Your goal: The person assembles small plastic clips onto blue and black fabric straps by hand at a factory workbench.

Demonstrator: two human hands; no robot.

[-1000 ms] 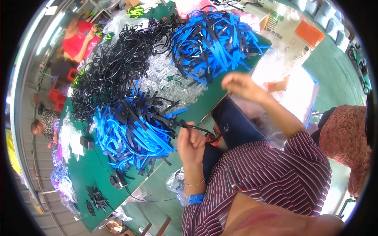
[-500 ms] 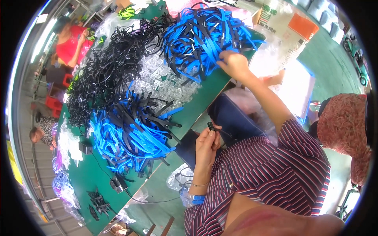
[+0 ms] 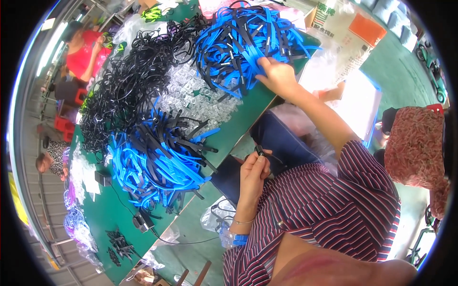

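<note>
My left hand [image 3: 253,175] is closed in front of my lap, thumb and fingers pinching a small dark cylinder-like piece [image 3: 259,150] with a thin black tail; its exact kind is too small to tell. My right hand [image 3: 280,78] reaches to the near right edge of a large heap of blue and black straps [image 3: 229,43]. Its thumb and forefinger close round blue straps [image 3: 253,61] there, and part of the grip is hidden. A second pile of blue and black straps [image 3: 157,162] lies nearer, left of my left hand.
On the green table [image 3: 93,221] lie clear plastic buckles [image 3: 205,102], tangled black cords [image 3: 129,76], a black adapter [image 3: 142,221] with a cable, and small black pieces [image 3: 119,248]. A printed sack [image 3: 348,43] stands right. People sit across the table; another person [image 3: 412,143] is at right.
My right hand has shifted slightly left and closed onto the blue straps at the heap's edge. My left hand has moved a little to the right, still pinching the dark piece.
</note>
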